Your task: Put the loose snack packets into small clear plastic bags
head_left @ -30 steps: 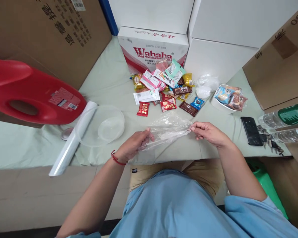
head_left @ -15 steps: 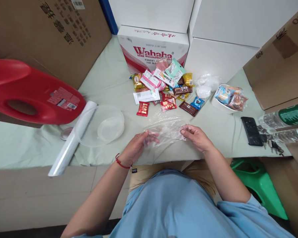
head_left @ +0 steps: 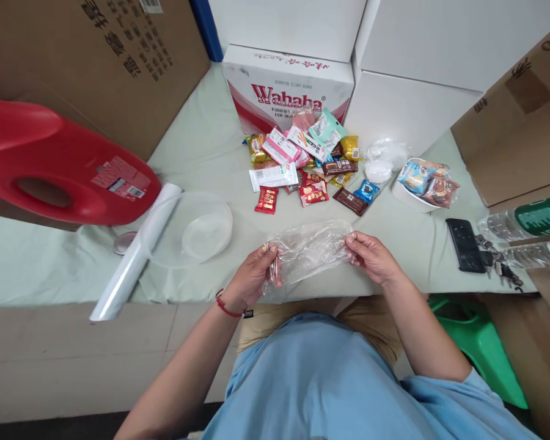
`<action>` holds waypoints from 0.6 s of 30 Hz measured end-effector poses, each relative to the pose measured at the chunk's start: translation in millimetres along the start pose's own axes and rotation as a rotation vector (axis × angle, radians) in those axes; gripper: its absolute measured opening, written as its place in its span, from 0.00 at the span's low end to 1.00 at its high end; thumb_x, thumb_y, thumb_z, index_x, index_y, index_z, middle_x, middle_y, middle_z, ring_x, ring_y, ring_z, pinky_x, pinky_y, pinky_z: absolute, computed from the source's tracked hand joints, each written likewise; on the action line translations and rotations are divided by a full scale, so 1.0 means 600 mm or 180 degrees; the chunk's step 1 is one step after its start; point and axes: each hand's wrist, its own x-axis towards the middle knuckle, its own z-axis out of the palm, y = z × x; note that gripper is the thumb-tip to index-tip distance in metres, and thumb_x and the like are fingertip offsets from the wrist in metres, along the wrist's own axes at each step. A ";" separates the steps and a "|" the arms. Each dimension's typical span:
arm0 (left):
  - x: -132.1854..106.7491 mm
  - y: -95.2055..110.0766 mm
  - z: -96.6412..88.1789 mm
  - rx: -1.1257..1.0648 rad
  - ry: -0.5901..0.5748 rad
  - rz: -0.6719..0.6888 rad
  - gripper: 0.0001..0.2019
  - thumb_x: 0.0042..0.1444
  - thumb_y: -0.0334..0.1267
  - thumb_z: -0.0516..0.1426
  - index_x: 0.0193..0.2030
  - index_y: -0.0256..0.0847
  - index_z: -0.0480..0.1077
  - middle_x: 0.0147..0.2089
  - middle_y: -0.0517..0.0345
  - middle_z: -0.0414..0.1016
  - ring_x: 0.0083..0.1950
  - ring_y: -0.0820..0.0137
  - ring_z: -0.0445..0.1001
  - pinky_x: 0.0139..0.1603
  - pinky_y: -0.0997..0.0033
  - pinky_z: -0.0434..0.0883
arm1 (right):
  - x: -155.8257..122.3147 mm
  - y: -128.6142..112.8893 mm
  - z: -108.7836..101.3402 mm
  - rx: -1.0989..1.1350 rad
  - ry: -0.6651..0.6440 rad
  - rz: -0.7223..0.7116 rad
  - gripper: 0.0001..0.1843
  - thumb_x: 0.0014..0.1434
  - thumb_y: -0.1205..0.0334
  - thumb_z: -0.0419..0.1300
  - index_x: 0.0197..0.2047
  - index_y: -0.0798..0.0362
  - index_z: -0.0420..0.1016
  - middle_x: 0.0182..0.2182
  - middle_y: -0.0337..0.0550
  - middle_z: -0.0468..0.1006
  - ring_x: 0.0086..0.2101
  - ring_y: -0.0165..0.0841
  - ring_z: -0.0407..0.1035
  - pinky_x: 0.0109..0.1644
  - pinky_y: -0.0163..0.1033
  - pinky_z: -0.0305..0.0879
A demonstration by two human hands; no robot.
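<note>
A crumpled sheet of clear plastic, perhaps a bag or film (head_left: pixel 309 250), stretches between my two hands above the front of the table. My left hand (head_left: pixel 256 269), with a red cord at the wrist, pinches its left end between thumb and fingers. On the other side my right hand (head_left: pixel 369 253) grips the right end the same way. Just beyond the plastic lies a heap of wrapped snacks (head_left: pixel 284 150), with red packets (head_left: pixel 313 194) and a brown bar (head_left: pixel 349 201) at its near edge.
At left are a red jug (head_left: pixel 73 165), a white roll (head_left: pixel 135 253) and a clear round lid (head_left: pixel 206 238). At right stand a white snack bowl (head_left: pixel 412 195), a phone (head_left: pixel 465 244), keys (head_left: pixel 499 263) and plastic bottles (head_left: pixel 527 220). A Wahaha carton (head_left: pixel 288 85) is behind the heap.
My hands have moved slightly apart, the right one shifting rightward. The clear plastic between them is now spread wider and tauter. The snacks have stayed in place.
</note>
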 end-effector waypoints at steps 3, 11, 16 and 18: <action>-0.002 0.007 -0.015 0.0215 -0.0012 -0.0010 0.23 0.53 0.60 0.65 0.39 0.43 0.68 0.23 0.69 0.68 0.16 0.75 0.66 0.22 0.71 0.69 | 0.003 -0.014 -0.020 -0.0287 -0.0019 -0.0200 0.21 0.47 0.42 0.76 0.31 0.52 0.82 0.23 0.35 0.71 0.25 0.25 0.61 0.27 0.32 0.60; -0.010 0.029 -0.051 0.0579 -0.0435 -0.0355 0.23 0.56 0.61 0.63 0.35 0.41 0.71 0.21 0.69 0.61 0.13 0.80 0.56 0.17 0.75 0.60 | -0.002 -0.024 -0.038 0.0500 -0.0055 0.0193 0.19 0.46 0.50 0.78 0.33 0.52 0.79 0.30 0.40 0.80 0.23 0.25 0.67 0.23 0.31 0.65; -0.013 0.041 -0.071 0.0798 -0.0288 -0.0076 0.24 0.52 0.59 0.67 0.30 0.38 0.69 0.30 0.63 0.70 0.21 0.79 0.66 0.23 0.75 0.70 | 0.008 -0.030 -0.076 -0.0130 -0.0336 0.0581 0.21 0.51 0.45 0.75 0.36 0.53 0.78 0.17 0.31 0.68 0.13 0.18 0.47 0.14 0.26 0.38; -0.014 0.040 -0.075 0.0881 -0.0228 -0.0142 0.25 0.52 0.61 0.66 0.31 0.38 0.70 0.34 0.61 0.74 0.21 0.79 0.70 0.23 0.76 0.70 | 0.019 -0.039 -0.086 -0.0520 -0.0404 0.0510 0.21 0.50 0.45 0.76 0.33 0.54 0.79 0.18 0.32 0.68 0.15 0.19 0.52 0.15 0.26 0.43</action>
